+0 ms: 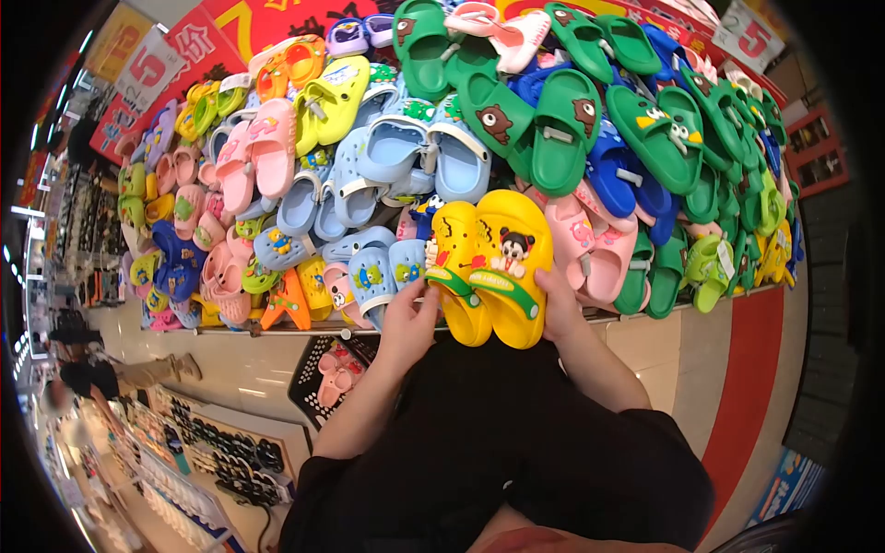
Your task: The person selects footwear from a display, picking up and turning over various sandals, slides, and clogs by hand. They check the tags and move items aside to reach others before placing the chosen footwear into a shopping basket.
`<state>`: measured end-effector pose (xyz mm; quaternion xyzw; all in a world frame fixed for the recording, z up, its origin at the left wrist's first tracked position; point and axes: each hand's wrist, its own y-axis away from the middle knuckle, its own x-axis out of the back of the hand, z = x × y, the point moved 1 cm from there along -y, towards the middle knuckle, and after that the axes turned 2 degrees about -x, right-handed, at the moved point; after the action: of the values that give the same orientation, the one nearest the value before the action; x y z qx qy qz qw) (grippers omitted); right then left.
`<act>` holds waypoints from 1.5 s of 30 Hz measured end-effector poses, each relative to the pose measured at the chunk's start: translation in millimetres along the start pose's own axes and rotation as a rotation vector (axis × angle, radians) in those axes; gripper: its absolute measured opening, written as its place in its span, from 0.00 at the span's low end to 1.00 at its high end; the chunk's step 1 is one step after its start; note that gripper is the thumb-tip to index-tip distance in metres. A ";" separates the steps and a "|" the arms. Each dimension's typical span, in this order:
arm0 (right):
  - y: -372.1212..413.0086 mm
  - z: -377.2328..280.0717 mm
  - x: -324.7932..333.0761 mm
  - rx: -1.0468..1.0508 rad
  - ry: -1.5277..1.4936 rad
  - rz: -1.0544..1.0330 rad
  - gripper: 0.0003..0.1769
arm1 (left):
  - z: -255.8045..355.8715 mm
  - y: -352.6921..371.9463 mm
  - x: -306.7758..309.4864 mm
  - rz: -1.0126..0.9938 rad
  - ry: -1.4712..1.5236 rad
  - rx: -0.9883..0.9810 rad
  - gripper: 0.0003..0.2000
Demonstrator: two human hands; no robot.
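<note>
A pair of yellow clogs (518, 226) with green-edged straps and a black-and-white cartoon figure is held up in front of me, heels toward my body. My left hand (412, 318) is closed at the left clog's heel side, its fingertips partly hidden. On the other side, my right hand (559, 307) grips the edge of the right clog. Just behind the pair lie light blue clogs (373, 276) with small cartoon charms. Pink slides (608, 263) are heaped to the right of my right hand.
A broad heap of children's footwear covers the display, with green bear slides (564, 129) at back. Red price signs (198, 41) stand behind. Below the display's edge is a black basket (309, 382) with pink clogs (337, 376). Shoe racks (221, 452) and a person (92, 378) are at left.
</note>
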<state>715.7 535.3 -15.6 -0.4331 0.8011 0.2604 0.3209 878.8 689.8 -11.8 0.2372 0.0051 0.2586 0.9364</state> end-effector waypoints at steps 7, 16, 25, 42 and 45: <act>-1.5 3.9 -27.8 0.059 0.581 -0.193 0.45 | -10.2 42.5 -23.6 -0.161 0.483 -0.129 0.30; -26.5 44.1 -68.8 -0.101 0.656 -0.517 0.52 | -43.5 70.1 22.7 0.556 0.284 -0.133 0.17; -56.7 97.4 -112.5 -0.365 1.003 -0.917 0.47 | -116.7 121.0 46.2 1.060 0.498 -0.116 0.07; -69.1 104.7 -89.3 -0.469 1.095 -0.715 0.27 | -356.6 169.7 214.6 0.878 -0.792 0.822 0.14; -67.8 104.2 -84.7 -0.477 1.116 -0.660 0.25 | -382.7 152.6 219.7 0.737 -0.803 0.885 0.14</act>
<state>839.6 619.2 -31.0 -0.7823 0.5934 0.0565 -0.1810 945.0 1080.8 -258.3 0.6596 -0.3169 0.4253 0.5326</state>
